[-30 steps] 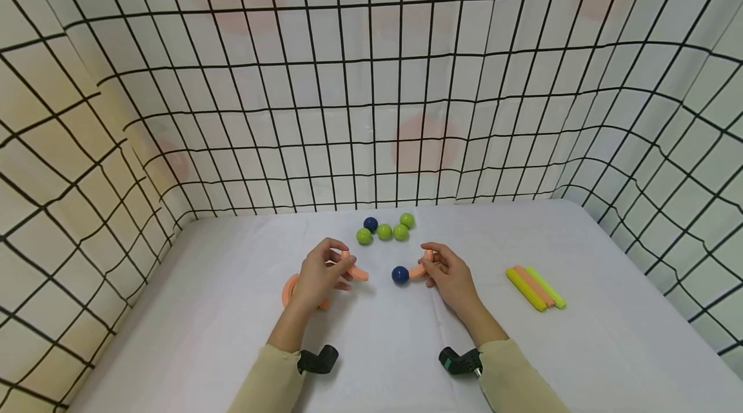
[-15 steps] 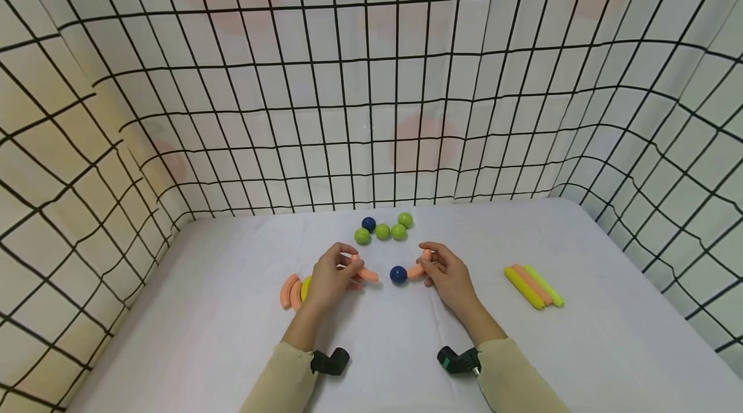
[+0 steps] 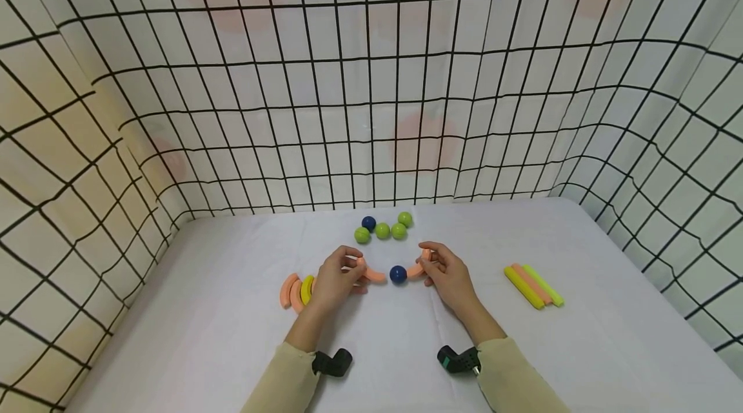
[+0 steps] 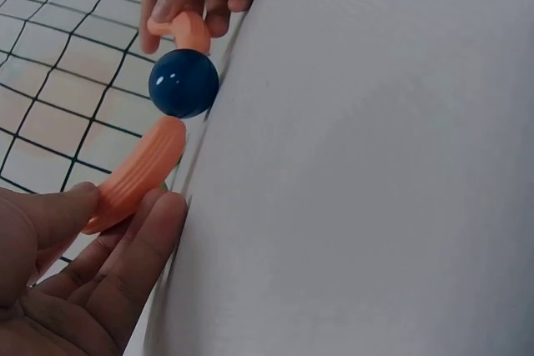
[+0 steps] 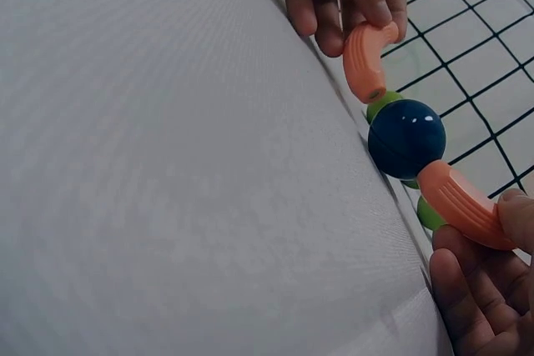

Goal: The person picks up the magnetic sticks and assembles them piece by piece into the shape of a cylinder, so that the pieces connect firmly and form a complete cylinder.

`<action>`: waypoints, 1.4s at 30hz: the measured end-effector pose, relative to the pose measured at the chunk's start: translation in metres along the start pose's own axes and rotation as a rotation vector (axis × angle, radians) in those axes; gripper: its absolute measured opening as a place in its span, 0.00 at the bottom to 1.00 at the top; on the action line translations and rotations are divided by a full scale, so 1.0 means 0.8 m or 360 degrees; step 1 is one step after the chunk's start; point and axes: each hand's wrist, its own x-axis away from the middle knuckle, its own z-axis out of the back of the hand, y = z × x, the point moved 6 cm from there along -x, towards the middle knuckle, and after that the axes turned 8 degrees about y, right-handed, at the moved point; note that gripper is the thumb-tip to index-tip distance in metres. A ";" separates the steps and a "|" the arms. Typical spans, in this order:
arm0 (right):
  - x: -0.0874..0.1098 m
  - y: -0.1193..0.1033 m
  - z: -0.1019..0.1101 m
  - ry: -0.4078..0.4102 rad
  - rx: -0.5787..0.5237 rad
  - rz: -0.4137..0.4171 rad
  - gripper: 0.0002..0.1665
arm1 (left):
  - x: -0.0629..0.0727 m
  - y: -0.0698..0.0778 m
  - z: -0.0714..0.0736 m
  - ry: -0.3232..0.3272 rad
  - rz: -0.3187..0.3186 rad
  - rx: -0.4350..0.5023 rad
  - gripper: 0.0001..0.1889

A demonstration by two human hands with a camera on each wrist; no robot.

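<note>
A curved orange rod (image 4: 138, 177) with a ribbed side is pinched between thumb and fingers of my left hand (image 3: 336, 277). Its free end points at a dark blue ball (image 3: 398, 275), a narrow gap short of it in the head view. On the ball's other side, a second curved orange rod (image 5: 464, 203) meets the surface, its far end pinched by my right hand (image 3: 447, 274). The ball hangs between the two rods in the right wrist view.
Curved orange and yellow pieces (image 3: 297, 295) lie left, partly behind my left hand. Several green balls (image 3: 382, 231) and another blue ball (image 3: 368, 224) sit at the back. Straight yellow, orange and lime rods (image 3: 525, 287) lie right. A black wire grid (image 3: 371, 103) encloses the white table (image 3: 395, 361).
My left hand has moved right with its curved orange rod, bringing the rod's end close to the blue ball. My right hand has stayed nearly still. More curved pieces at left are uncovered.
</note>
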 end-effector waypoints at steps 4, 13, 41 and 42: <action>0.001 -0.001 0.000 -0.0007 -0.0006 0.0000 0.21 | 0.000 -0.001 -0.003 -0.0014 0.0012 0.0020 0.16; 0.001 -0.004 -0.001 -0.0034 -0.0041 0.0017 0.22 | -0.001 -0.002 -0.005 -0.0057 0.0006 0.0034 0.16; -0.005 -0.001 0.005 0.0065 -0.0084 -0.0212 0.23 | 0.007 -0.002 -0.013 -0.0100 0.0020 -0.0046 0.16; -0.005 -0.001 0.005 0.0070 -0.0085 -0.0214 0.23 | 0.007 -0.003 -0.014 -0.0109 0.0035 -0.0045 0.16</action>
